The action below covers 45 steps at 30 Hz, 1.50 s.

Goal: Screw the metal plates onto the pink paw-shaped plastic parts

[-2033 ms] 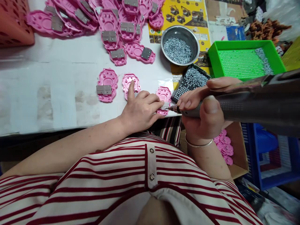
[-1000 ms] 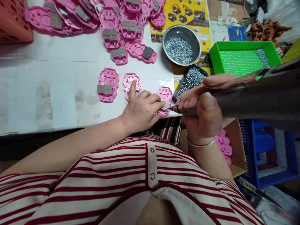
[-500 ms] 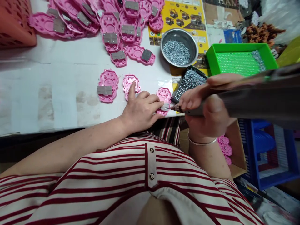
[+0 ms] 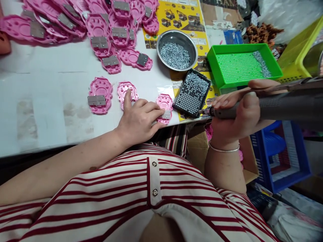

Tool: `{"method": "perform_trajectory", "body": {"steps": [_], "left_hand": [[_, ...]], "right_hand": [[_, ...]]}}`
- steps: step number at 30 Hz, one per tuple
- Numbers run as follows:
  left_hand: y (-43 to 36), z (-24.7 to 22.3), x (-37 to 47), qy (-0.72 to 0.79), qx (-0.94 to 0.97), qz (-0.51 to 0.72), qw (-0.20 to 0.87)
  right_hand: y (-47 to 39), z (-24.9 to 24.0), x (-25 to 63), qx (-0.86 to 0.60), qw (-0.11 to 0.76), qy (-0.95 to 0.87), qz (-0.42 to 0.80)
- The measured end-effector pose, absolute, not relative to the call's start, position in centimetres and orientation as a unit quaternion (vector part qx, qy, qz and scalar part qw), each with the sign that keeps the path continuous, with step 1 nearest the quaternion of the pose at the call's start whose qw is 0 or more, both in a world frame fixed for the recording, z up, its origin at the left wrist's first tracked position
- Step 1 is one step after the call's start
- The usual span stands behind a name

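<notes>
My left hand point(image 4: 138, 117) lies palm down at the table's front edge. Its thumb and forefinger hold a small pink plastic casing point(image 4: 164, 99) with a grey metal plate point(image 4: 166, 115) on it. Another finger stretches over a second pink casing point(image 4: 124, 90) to the left. My right hand point(image 4: 237, 114) is wrapped round a dark electric screwdriver point(image 4: 285, 106). The bit points left, at the near right corner of a black perforated tray point(image 4: 184, 101) filled partly with small screws. A larger pink casing point(image 4: 102, 88) with a grey plate lies farther left.
Pink casings point(image 4: 97, 27) are piled at the back left. A metal bowl point(image 4: 194, 53) of screws stands behind the black tray, with a green tray point(image 4: 219, 75) to its right. A yellow basket point(image 4: 294, 60) is far right. Below are a cardboard box point(image 4: 199, 144) and blue crate point(image 4: 290, 183).
The screwdriver has moved right, away from the plate on the held casing, to the black tray's corner. My left hand stays on the casing. The whole view has shifted right.
</notes>
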<state>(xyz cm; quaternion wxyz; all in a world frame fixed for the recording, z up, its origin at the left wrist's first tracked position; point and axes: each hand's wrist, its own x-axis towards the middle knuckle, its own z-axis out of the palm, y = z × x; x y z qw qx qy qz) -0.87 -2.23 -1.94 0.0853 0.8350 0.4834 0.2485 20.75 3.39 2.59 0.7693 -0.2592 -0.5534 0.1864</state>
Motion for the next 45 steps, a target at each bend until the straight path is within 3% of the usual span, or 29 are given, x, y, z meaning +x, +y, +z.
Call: {"method": "perform_trajectory", "body": {"steps": [14,21,27,41,45], "left_hand": [[-2.2,-2.4,-0.9,0.473,0.835,0.269,0.08],[-2.2,-2.4,-0.8,0.478,0.829,0.273,0.096],[-2.0,-2.4,-0.8,0.477,0.834,0.26,0.1],[-1.9,-1.8,-0.5,0.513,0.811,0.251,0.129],[-1.9,-1.7,-0.4,0.518,0.808,0.248,0.131]], "right_hand": [[3.2,2.4,20.9,-0.296,0.757,-0.545,0.203],[2.1,4.7,20.2,-0.335,0.756,-0.536,0.172],[1.0,6.2,19.0,-0.283,0.745,-0.554,0.241],[0.8,2.7,14.0,-0.298,0.69,-0.569,0.333],[1.2,2.1,13.9,-0.322,0.667,-0.599,0.305]]}}
